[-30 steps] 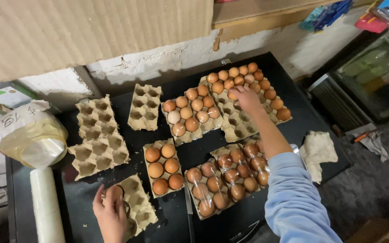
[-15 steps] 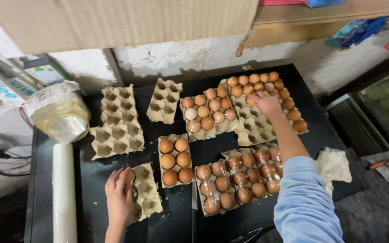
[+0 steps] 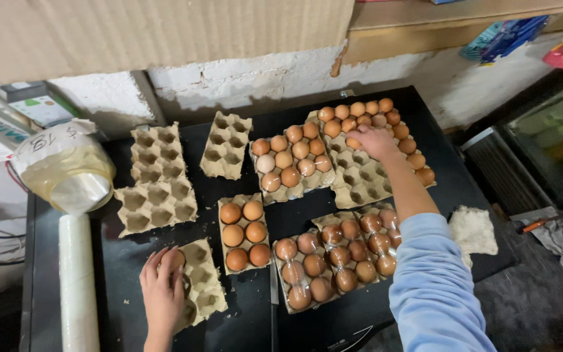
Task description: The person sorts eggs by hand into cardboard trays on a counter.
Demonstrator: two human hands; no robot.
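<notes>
So the repacking of eggs into small six-cup cartons looks maybe a third of the way through, going by what's on the black counter (image 3: 425,104). Done so far, I'd say: one six-cup carton (image 3: 244,233) near the middle is full of brown eggs, and two more packs (image 3: 333,261) toward the front right corner are filled and look wrapped in clear film. In hand right now: the left hand (image 3: 162,292) is down at the front edge, fingers curled over a brown egg (image 3: 176,259) sitting in a back cup of an otherwise empty small carton (image 3: 200,281), so that one has barely started. The right hand (image 3: 373,142) reaches to the big tray (image 3: 366,176) at the back right and is closed around an egg there, though I can't see much of that egg under the fingers. That tray is about half emptied, eggs only along its back and right rims. A smaller tray (image 3: 291,161) beside it is full. Left to go: empty cartons (image 3: 156,179) stacked by the left edge and one more (image 3: 226,145) at the back.
</notes>
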